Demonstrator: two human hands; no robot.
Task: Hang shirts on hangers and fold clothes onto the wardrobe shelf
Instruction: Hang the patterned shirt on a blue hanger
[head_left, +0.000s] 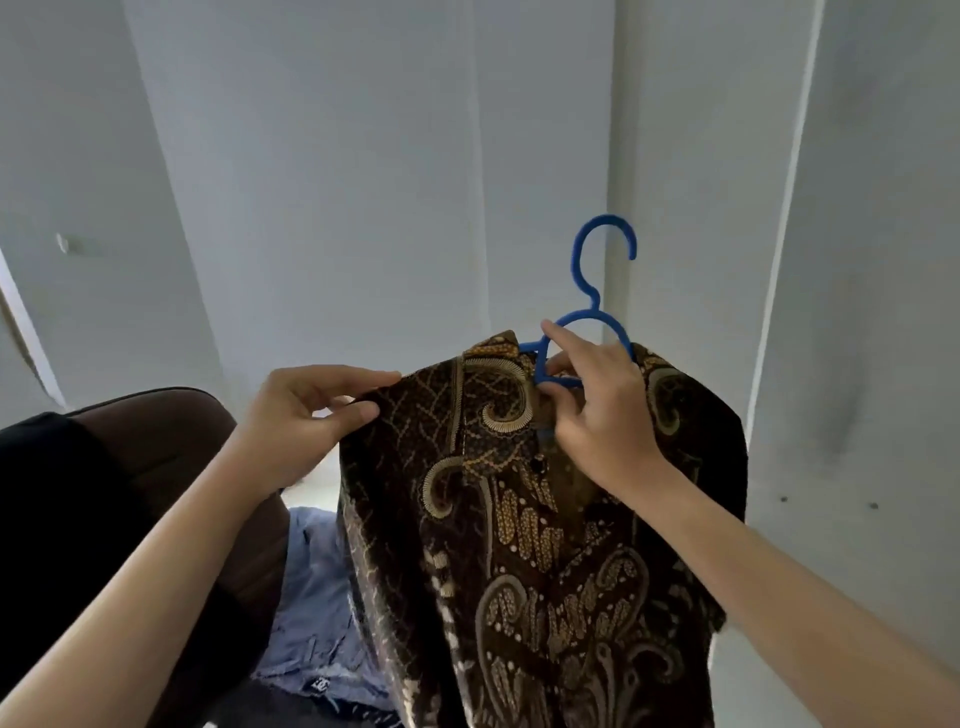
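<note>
A dark brown batik shirt (519, 545) with gold swirls hangs in front of me on a blue plastic hanger (597, 270). The hook of the hanger stands free in the air above the collar. My right hand (597, 410) grips the hanger's neck at the collar, fingers curled through it. My left hand (306, 415) pinches the shirt's left shoulder edge between thumb and fingers. The hanger's arms are hidden inside the shirt.
A brown chair (171, 467) with a black garment (57, 519) over it stands at the left. Blue striped clothes (322, 597) lie below, behind the shirt. Pale walls (337, 182) fill the background, with a white vertical panel (857, 312) at the right.
</note>
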